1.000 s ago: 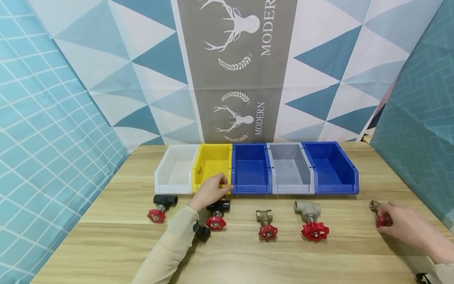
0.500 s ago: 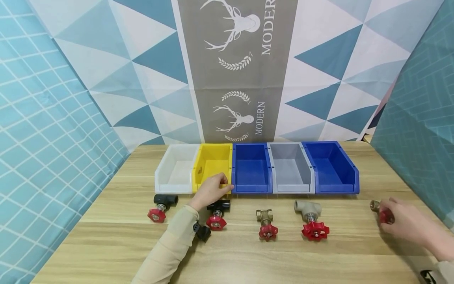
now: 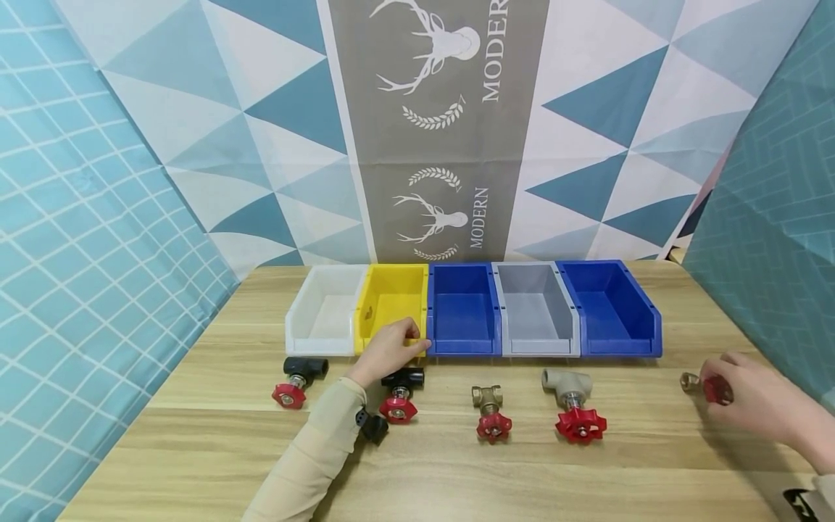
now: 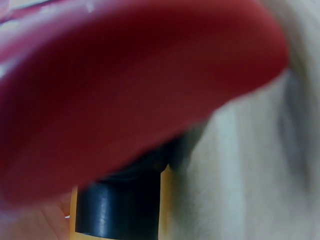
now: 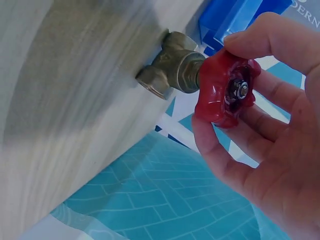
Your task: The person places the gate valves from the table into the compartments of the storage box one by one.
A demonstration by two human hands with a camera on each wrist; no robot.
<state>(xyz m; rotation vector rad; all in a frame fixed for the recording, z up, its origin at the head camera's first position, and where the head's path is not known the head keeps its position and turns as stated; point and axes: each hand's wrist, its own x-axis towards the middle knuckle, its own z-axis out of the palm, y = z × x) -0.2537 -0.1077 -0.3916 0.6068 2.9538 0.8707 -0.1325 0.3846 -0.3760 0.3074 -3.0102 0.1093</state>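
The right hand (image 3: 750, 399) holds a brass valve (image 5: 191, 72) by its red wheel (image 5: 214, 90): thumb on one side of the rim, fingers curled round the other, parted only by the wheel's width. The brass body points away from the fingers, toward the row of parts on their left. It lies close to the tabletop (image 3: 443, 478), though I can't quite tell whether it touches.

The left hand (image 3: 386, 354) is well apart from the right. Its fingers curl at the front rim of the yellow bin (image 3: 394, 286), with the yellow edge pinched between finger and thumb; the thumb tip reaches the near corner of the blue bin (image 3: 462, 315). To the left of these fingers stands the white bin (image 3: 328, 315); to their right, past the blue bin, come the gray bin (image 3: 538, 315) and a second blue bin (image 3: 603, 315).

Just below the left fingers lies a black valve (image 3: 400, 394), beside the sleeve (image 3: 313, 457). Another black valve (image 3: 296, 380) rests farther left. Between the two hands lie a second brass valve (image 3: 489, 412) and a gray valve (image 3: 574, 401), each with its wheel toward the person.
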